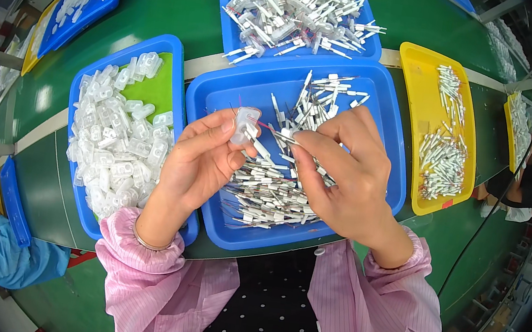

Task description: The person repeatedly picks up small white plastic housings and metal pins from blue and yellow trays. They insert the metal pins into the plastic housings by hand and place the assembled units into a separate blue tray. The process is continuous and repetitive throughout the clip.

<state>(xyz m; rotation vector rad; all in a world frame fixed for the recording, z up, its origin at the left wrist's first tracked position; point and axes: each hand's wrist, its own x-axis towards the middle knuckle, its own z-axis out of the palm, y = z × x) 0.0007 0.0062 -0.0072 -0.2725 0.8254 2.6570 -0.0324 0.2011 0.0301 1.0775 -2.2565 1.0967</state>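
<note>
Above the middle blue tray [399, 182], my left hand [201, 155] pinches a small clear plastic housing [245, 122] between thumb and fingers. A white stick-shaped part and thin reddish wires show at the housing. My right hand [352, 170] is closed, its thumb and index finger gripping a small white wired connector [287, 134] just right of the housing. A reddish wire runs between the two. Below both hands lie many white wired parts [268, 199] in the tray. Parts of the pieces are hidden by my fingers.
On the left, a blue tray [70, 192] holds a heap of clear housings [124, 158]. Another blue tray [225, 31] beyond holds housings joined with white sticks. A yellow tray [417, 208] at right holds white sticks. Co-workers in blue sleeves [25, 259] sit at left.
</note>
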